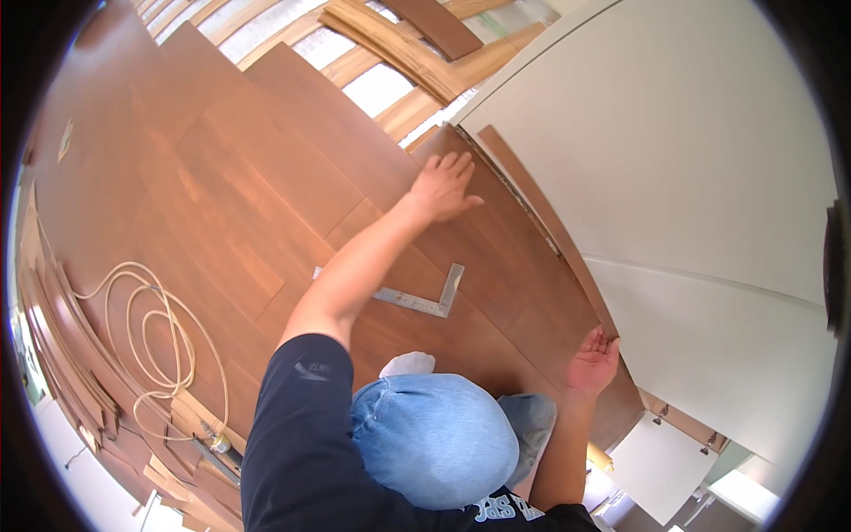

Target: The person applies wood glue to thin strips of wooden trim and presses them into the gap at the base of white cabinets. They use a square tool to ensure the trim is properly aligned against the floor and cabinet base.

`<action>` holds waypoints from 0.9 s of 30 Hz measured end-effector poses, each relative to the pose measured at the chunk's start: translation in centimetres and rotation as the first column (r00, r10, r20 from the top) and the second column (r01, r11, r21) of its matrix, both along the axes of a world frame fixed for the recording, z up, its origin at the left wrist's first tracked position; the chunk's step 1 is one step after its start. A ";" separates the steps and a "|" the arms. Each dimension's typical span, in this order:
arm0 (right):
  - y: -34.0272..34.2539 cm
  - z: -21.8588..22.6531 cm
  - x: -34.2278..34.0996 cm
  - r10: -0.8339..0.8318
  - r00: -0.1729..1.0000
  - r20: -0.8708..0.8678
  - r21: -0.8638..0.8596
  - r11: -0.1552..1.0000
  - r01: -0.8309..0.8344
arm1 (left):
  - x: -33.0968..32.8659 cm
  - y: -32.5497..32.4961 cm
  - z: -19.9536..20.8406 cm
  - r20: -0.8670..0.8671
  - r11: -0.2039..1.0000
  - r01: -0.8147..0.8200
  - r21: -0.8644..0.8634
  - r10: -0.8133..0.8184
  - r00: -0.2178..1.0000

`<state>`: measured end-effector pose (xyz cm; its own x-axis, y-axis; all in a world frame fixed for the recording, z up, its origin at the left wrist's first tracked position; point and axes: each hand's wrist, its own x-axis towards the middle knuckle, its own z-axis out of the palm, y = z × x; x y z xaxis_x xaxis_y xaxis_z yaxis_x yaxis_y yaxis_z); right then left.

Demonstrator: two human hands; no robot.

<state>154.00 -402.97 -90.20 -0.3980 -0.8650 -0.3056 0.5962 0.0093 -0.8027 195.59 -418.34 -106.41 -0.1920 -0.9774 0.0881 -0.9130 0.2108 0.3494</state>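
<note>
My left hand [443, 186] is stretched out with fingers spread, palm down over the brown wood floorboards [355, 213], beside the dark gap at their edge. It holds nothing. My right hand [592, 362], palm partly turned up and fingers bent, grips the near end of a long narrow wooden strip [541, 208]. This strip leans along the foot of the white panel wall [674, 151]. Between my arms a metal carpenter's square [421, 301] lies on the boards, partly hidden by my left forearm. My bent knee [434, 439] in blue jeans is below it.
Bare wooden joists [355, 66] with gaps between them show at the far side, with loose planks [434, 27] across them. A coiled pale hose [182, 355] lies at the left, near stacked boards [66, 346]. A white hinged door [660, 461] is at the lower right.
</note>
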 end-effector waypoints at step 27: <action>7.1 0.3 5.2 -0.114 0.951 0.287 0.111 0.990 0.086 | -9.0 11.8 9.1 -0.739 0.817 0.256 0.517 0.276 0.614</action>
